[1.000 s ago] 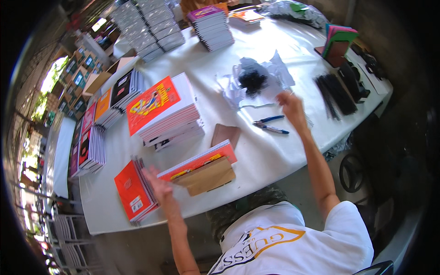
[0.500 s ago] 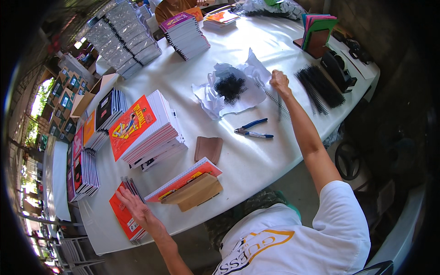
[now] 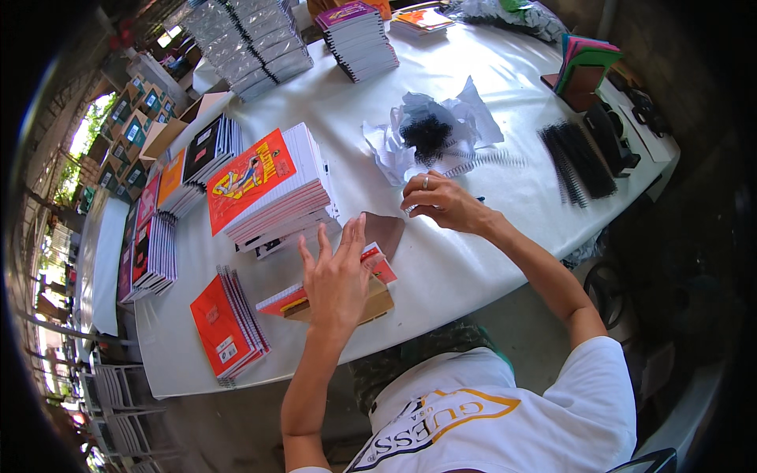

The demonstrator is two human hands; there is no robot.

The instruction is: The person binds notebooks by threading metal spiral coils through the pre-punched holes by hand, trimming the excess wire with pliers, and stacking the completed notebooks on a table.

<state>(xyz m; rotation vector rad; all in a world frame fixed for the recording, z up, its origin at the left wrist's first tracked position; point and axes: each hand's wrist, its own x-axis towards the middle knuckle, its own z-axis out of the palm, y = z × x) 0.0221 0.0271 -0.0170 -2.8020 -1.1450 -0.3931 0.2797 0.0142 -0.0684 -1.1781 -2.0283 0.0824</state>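
My left hand (image 3: 339, 276) hovers flat, fingers spread, over a small unbound pile with a red cover and brown cardboard backing (image 3: 374, 303) at the table's near edge. It holds nothing. My right hand (image 3: 441, 201), a ring on one finger, is curled around the end of a white spiral coil (image 3: 412, 209) just right of a loose brown cardboard sheet (image 3: 386, 230). Another white coil (image 3: 481, 162) lies beyond it, beside a crumpled clear bag of black coils (image 3: 430, 130).
A tall stack of red-covered pads (image 3: 260, 185) stands left of my hands, with bound red notebooks (image 3: 225, 323) near the front edge. Black spiral coils (image 3: 576, 162) lie at the right of the white table (image 3: 489, 260). More notebook stacks (image 3: 359, 35) sit at the back.
My right hand has come back from the coils at the right toward the middle. My left hand has left the red notebooks at the front left and moved over the small pile.
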